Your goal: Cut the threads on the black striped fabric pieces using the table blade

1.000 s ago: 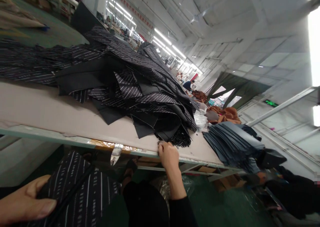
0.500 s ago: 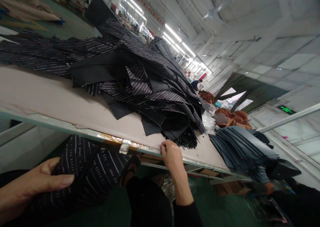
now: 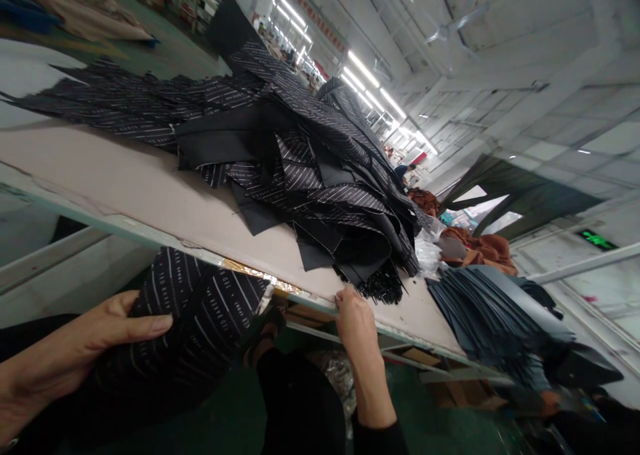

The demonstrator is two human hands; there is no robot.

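My left hand (image 3: 95, 338) grips a black fabric piece (image 3: 193, 308) printed with white lettering and stripes, thumb on top, just in front of the table edge. The far end of that piece comes up against the edge. My right hand (image 3: 357, 315) is closed in a pinch at the table's front edge. Whatever its fingertips hold, if anything, is too small or hidden. Beside it lies a heap of small black strips (image 3: 383, 287). Behind rises a large pile of black striped and plain fabric pieces (image 3: 300, 168) on the table (image 3: 125, 178).
Dark blue-grey cut pieces (image 3: 495, 301) are stacked at the right end, with brown fabric (image 3: 480, 241) and clear plastic (image 3: 427, 251) behind. Shiny tape (image 3: 260, 273) covers part of the table edge. Cardboard boxes (image 3: 463, 393) stand underneath.
The view has shifted, moving the scene rightward in the picture. My left hand has raised the printed fabric slightly toward the table edge. My right hand stays pinched at the edge.
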